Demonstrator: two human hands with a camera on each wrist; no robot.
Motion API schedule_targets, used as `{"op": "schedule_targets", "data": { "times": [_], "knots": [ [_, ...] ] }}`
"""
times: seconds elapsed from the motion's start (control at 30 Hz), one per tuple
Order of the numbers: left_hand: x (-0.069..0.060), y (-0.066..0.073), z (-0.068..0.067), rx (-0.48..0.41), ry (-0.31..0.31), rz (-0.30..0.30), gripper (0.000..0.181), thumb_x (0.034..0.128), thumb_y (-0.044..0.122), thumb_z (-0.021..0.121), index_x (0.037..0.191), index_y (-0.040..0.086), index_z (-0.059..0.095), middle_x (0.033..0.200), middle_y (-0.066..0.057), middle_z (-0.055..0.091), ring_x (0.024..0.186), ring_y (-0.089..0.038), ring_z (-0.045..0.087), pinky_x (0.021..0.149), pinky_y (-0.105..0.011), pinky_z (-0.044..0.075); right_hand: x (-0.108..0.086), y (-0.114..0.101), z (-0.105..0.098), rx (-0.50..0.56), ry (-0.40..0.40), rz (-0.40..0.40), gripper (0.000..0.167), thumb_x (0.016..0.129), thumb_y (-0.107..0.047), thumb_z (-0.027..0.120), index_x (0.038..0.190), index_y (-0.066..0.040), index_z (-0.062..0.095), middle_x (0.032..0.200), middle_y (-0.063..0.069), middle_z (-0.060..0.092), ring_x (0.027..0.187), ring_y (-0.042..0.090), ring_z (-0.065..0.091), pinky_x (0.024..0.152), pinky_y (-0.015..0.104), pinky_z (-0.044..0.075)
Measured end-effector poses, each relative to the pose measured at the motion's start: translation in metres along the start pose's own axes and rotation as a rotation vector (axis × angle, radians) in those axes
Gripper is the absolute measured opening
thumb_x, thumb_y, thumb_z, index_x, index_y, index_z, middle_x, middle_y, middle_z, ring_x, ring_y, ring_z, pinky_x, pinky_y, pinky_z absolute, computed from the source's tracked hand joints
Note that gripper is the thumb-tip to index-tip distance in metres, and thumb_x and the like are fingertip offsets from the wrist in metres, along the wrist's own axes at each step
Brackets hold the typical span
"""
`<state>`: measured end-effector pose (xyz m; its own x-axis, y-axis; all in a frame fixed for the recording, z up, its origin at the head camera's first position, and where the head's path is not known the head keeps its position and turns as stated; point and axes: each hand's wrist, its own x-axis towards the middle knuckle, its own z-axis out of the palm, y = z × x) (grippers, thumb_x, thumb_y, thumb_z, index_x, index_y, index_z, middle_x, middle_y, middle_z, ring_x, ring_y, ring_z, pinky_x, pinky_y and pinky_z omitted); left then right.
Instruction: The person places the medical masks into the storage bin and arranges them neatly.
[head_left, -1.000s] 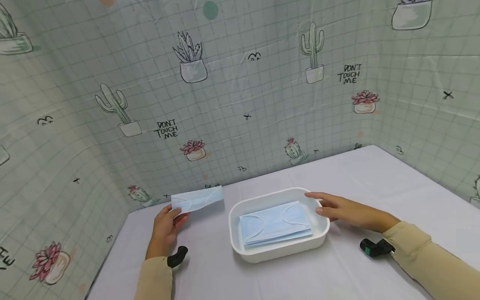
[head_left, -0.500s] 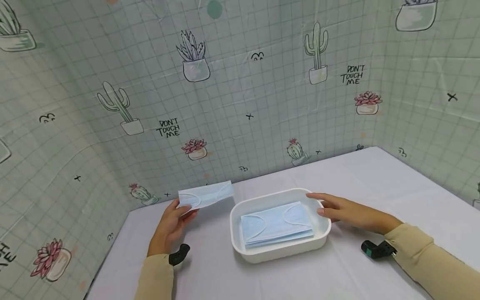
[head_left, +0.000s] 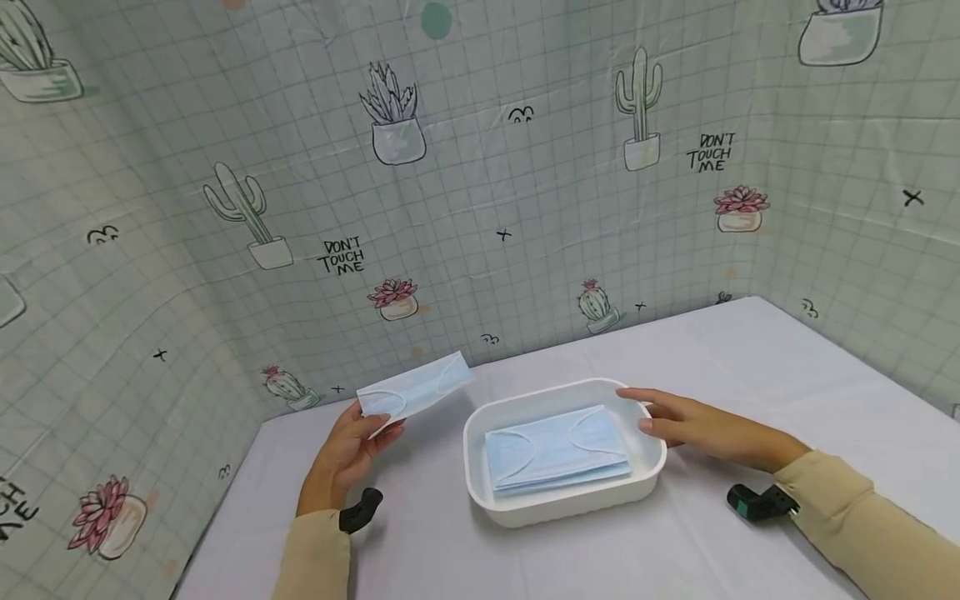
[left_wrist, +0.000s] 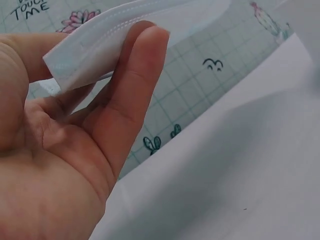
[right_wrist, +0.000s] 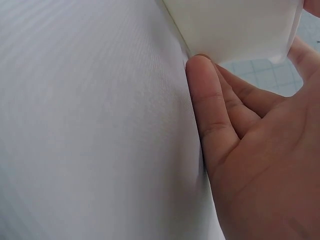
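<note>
My left hand [head_left: 352,454] pinches a light-blue disposable face mask [head_left: 416,390] by its left end, between thumb and fingers. The mask is raised off the table and slants up to the right. In the left wrist view, the fingers lie against both faces of the mask [left_wrist: 95,47]. To the right stands a white plastic tray [head_left: 566,508] with a stack of folded blue masks [head_left: 555,450] inside. My right hand [head_left: 705,429] grips the tray's right end at the rim. In the right wrist view, lower fingers rest on the tablecloth beside the tray wall [right_wrist: 235,30].
A white cloth [head_left: 420,542] covers the table. Behind and at both sides hangs a grid-patterned curtain [head_left: 450,192] with cactus drawings. Black wrist cameras [head_left: 362,510] are worn at both sleeves.
My left hand has moved a little to the right with the mask, whose far end has tilted upward. The right hand and the tray hold their places; the head view has shifted slightly.
</note>
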<state>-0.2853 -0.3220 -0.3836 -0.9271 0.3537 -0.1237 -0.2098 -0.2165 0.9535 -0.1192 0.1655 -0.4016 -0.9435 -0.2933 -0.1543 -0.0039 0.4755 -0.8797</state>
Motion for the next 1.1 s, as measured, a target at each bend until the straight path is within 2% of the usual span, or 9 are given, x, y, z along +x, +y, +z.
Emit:
{"op": "schedule_targets", "data": {
  "times": [0.17, 0.4, 0.67, 0.87, 1.1],
  "knots": [
    [-0.007, -0.001, 0.005, 0.028, 0.017, -0.022, 0.058, 0.0977, -0.011, 0.047, 0.151, -0.001, 0.026, 0.124, -0.006, 0.054, 0.101, -0.021, 0.067, 0.083, -0.029, 0.056, -0.002, 0.003, 0.003, 0.002, 0.006, 0.013, 0.059, 0.105, -0.043, 0.05, 0.158, -0.035, 0.026, 0.156, 0.02, 0.031, 0.136, 0.033, 0.04, 0.102, 0.051, 0.037],
    [-0.014, -0.002, 0.013, 0.056, -0.007, -0.029, 0.058, 0.0996, -0.008, 0.048, 0.152, -0.003, 0.024, 0.12, -0.005, 0.056, 0.098, -0.017, 0.067, 0.079, -0.025, 0.055, -0.004, 0.004, 0.004, 0.0, 0.007, -0.007, 0.059, 0.105, -0.04, 0.049, 0.159, -0.032, 0.025, 0.155, 0.022, 0.032, 0.133, 0.034, 0.042, 0.099, 0.051, 0.039],
    [-0.02, -0.005, 0.018, 0.041, 0.032, -0.044, 0.051, 0.1016, 0.001, 0.054, 0.148, 0.001, 0.032, 0.114, -0.001, 0.06, 0.097, -0.014, 0.065, 0.073, -0.018, 0.053, 0.0, 0.003, 0.001, -0.007, 0.014, 0.002, 0.057, 0.104, -0.044, 0.05, 0.156, -0.04, 0.028, 0.156, 0.016, 0.034, 0.136, 0.031, 0.04, 0.103, 0.05, 0.037],
    [-0.017, -0.008, 0.021, 0.006, 0.017, -0.049, 0.049, 0.0994, 0.0, 0.058, 0.143, 0.002, 0.036, 0.113, -0.003, 0.059, 0.095, -0.015, 0.067, 0.073, -0.018, 0.054, -0.002, 0.002, 0.0, -0.017, 0.015, 0.008, 0.059, 0.104, -0.044, 0.05, 0.158, -0.036, 0.027, 0.155, 0.017, 0.035, 0.133, 0.029, 0.042, 0.101, 0.049, 0.038],
    [-0.016, -0.008, 0.019, -0.019, 0.035, -0.024, 0.035, 0.099, -0.004, 0.055, 0.131, 0.001, 0.044, 0.105, -0.004, 0.062, 0.088, -0.014, 0.067, 0.072, -0.019, 0.054, 0.0, 0.002, 0.0, 0.002, -0.002, -0.007, 0.058, 0.105, -0.042, 0.049, 0.158, -0.036, 0.026, 0.153, 0.016, 0.038, 0.131, 0.027, 0.045, 0.101, 0.048, 0.039]
  ]
}}
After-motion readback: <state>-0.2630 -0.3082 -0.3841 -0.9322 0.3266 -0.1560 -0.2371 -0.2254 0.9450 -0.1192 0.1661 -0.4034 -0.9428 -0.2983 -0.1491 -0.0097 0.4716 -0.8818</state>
